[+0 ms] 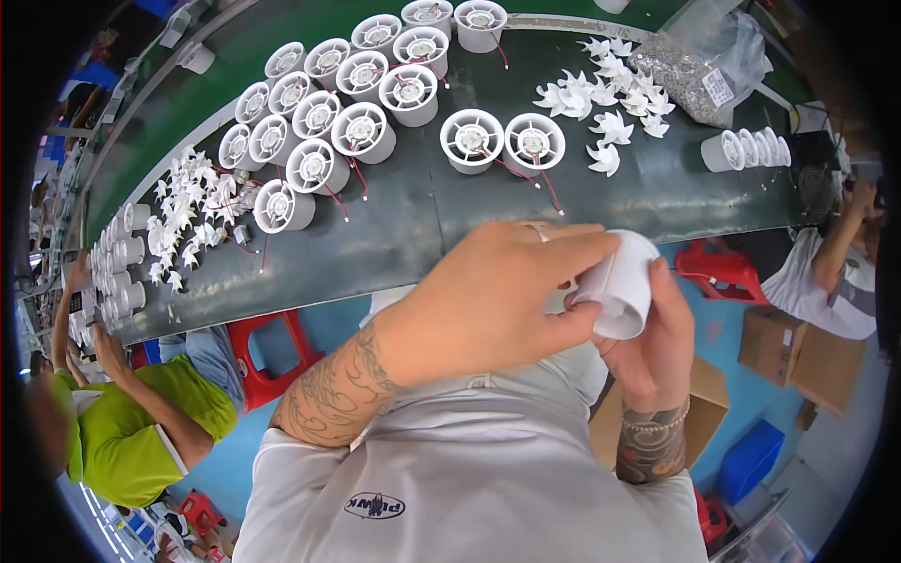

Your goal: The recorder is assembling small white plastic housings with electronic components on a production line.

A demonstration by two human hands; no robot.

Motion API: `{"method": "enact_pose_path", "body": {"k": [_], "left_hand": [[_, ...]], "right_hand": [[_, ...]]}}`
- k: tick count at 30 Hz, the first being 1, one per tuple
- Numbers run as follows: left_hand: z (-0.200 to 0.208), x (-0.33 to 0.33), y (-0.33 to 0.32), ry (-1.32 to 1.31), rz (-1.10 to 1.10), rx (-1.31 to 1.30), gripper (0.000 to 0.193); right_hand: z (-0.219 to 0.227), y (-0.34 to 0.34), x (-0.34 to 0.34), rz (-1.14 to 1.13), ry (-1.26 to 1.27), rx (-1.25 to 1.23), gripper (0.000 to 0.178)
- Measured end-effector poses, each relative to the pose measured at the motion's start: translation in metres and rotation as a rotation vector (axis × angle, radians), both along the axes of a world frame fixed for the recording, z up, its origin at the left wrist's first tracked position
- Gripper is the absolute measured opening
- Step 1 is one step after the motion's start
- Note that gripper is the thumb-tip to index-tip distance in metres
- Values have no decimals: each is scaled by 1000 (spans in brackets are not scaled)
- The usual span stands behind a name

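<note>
A white plastic cup-shaped housing (621, 281) is tilted in front of my chest, its open rim toward me. My right hand (657, 349) supports it from the right and below, fingers curled round its side. From the left my left hand (507, 293) grips the same housing, index finger over the top and thumb at the near rim. What lies inside the housing is too small to make out. On the bench beyond stand two white fan housings (534, 145) with spoked centres and red wires, nearest to my hands.
Several more wired fan housings (362, 131) stand in rows on the dark green bench (413, 225). White fan blades (615, 129) lie right, more (188, 202) left. A clear bag of small metal parts (694, 84) and a row of white cups (746, 150) sit right. Co-workers sit both sides.
</note>
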State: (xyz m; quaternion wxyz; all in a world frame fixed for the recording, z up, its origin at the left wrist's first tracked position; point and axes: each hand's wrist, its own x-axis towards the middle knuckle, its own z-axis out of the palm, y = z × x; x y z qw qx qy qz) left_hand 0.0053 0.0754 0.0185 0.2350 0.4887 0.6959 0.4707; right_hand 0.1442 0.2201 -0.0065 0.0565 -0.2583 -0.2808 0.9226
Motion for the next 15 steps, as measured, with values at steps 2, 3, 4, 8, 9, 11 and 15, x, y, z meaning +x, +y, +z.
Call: {"method": "enact_pose_path", "body": {"k": [2,3,4,8,9,11,15], "left_hand": [[-10,1,0,-13,-5,40,57],[-16,2,0,-23,-7,80,57],[-18,4,0,-25,-9,87,57],[-21,30,-8,47,179,73,47],[-22,35,-19,197,226,100,43],[-26,36,-50,151,278,138,33],[-64,7,-148,536,765,-58,19]], "right_hand": [[-5,1,3,43,-27,-29,56],[-5,-2,3,53,-8,43,55],[-5,-5,1,63,11,117,53],[-35,24,-2,83,65,524,28],[-41,40,-8,-38,-26,1013,25],[-45,82,-17,-198,-152,1794,27],[-63,180,-17,-235,-388,2551,42]]}}
